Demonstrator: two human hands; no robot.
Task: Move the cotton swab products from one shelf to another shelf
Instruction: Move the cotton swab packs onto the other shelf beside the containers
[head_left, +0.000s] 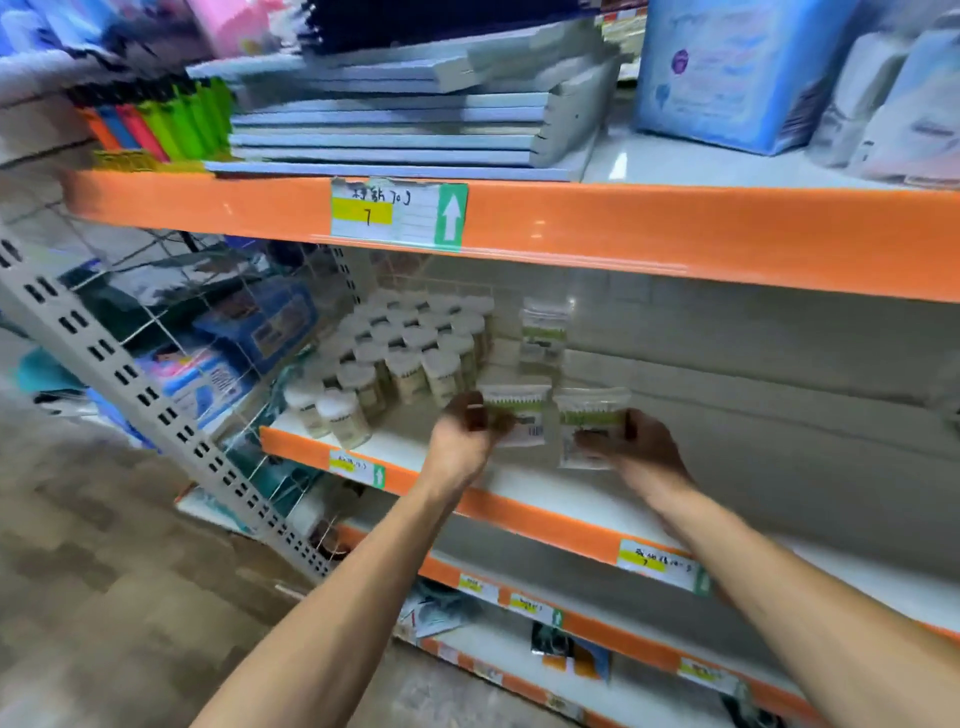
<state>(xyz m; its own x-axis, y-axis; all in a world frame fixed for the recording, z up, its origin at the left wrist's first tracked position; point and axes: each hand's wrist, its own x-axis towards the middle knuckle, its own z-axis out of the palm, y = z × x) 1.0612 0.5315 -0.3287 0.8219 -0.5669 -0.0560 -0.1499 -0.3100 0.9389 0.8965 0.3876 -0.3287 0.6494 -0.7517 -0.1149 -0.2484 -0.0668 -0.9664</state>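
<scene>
- Cotton swab packets in clear plastic with green print: one (517, 413) pinched by the left hand (462, 434), another (589, 426) pinched by the right hand (641, 449), both held over the white, orange-edged middle shelf (519, 512).
- A third packet (543, 332) stands against the pale back wall.
- White-capped round jars (410, 353) crowd the shelf's left end.
- Stacked blue-grey flat boards (395, 124) lie on the shelf above.
- Grey slotted upright (156, 410) rises from the mottled brown floor (104, 597).
</scene>
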